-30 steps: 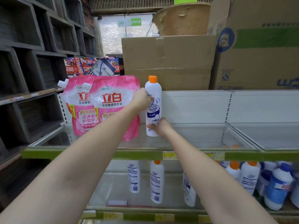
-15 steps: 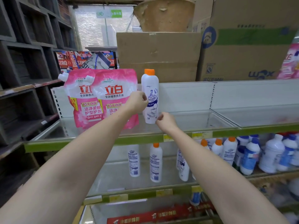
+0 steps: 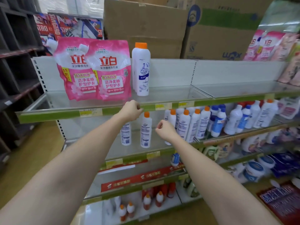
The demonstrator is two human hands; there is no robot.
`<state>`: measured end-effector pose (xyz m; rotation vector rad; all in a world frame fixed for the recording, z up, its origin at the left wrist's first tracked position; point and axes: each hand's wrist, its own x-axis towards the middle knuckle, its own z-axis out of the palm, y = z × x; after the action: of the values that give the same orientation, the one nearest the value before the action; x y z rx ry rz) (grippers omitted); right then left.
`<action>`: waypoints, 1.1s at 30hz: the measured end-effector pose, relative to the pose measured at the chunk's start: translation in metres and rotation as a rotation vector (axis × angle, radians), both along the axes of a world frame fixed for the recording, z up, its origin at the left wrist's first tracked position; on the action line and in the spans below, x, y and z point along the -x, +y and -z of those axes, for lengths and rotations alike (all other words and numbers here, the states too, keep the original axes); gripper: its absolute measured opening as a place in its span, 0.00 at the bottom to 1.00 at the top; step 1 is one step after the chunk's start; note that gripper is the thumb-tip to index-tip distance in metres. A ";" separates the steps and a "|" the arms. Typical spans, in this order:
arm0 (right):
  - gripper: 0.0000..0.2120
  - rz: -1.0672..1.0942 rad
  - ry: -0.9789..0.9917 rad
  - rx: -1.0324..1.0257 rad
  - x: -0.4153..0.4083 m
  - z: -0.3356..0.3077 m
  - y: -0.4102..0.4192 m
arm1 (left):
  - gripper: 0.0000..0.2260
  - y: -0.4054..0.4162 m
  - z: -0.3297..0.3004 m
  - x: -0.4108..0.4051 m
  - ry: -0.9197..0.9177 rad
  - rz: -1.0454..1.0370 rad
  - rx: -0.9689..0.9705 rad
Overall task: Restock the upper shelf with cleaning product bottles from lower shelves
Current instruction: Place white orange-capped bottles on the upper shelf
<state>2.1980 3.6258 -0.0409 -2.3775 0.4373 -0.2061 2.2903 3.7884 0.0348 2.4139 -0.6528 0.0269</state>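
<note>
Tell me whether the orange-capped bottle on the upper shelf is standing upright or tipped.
Upright: the white bottle stands on its base beside the pink pouches, cap up.

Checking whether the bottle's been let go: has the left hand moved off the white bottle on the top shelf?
Yes. The left hand has dropped from the white bottle to the upper shelf's green front edge, holding nothing.

The two pink pouches (image 3: 94, 70) read "立白" and "10大功效", the white bottle (image 3: 141, 69) on the upper shelf reads "Muscle", and the red packs (image 3: 48, 26) behind read "TSINGTAO" in part.
</note>
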 end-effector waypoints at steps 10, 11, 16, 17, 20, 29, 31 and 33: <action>0.03 0.150 0.103 -0.083 0.047 0.061 -0.044 | 0.09 -0.028 0.086 0.019 0.143 0.051 -0.073; 0.04 0.161 0.094 -0.108 0.047 0.066 -0.051 | 0.08 -0.036 0.091 0.018 0.143 0.058 -0.075; 0.04 0.167 0.088 -0.165 0.031 0.084 -0.088 | 0.09 -0.082 0.104 0.009 0.170 0.084 -0.064; 0.05 0.169 0.091 -0.173 0.024 0.087 -0.096 | 0.10 -0.093 0.106 0.004 0.167 0.087 -0.067; 0.05 0.149 0.101 -0.175 0.001 0.094 -0.121 | 0.11 -0.122 0.115 -0.010 0.172 0.073 -0.121; 0.12 0.012 0.187 -0.237 -0.068 0.126 -0.184 | 0.10 -0.205 0.141 -0.053 0.212 -0.034 -0.262; 0.16 -0.021 0.192 -0.277 -0.077 0.134 -0.190 | 0.10 -0.218 0.144 -0.059 0.218 -0.059 -0.264; 0.18 -0.053 0.182 -0.308 -0.086 0.142 -0.193 | 0.11 -0.227 0.146 -0.068 0.214 -0.080 -0.212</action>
<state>2.2838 3.4328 -0.1828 -2.1077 0.4546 0.0976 2.3583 3.5611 -0.1117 2.5970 -0.4812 -0.2775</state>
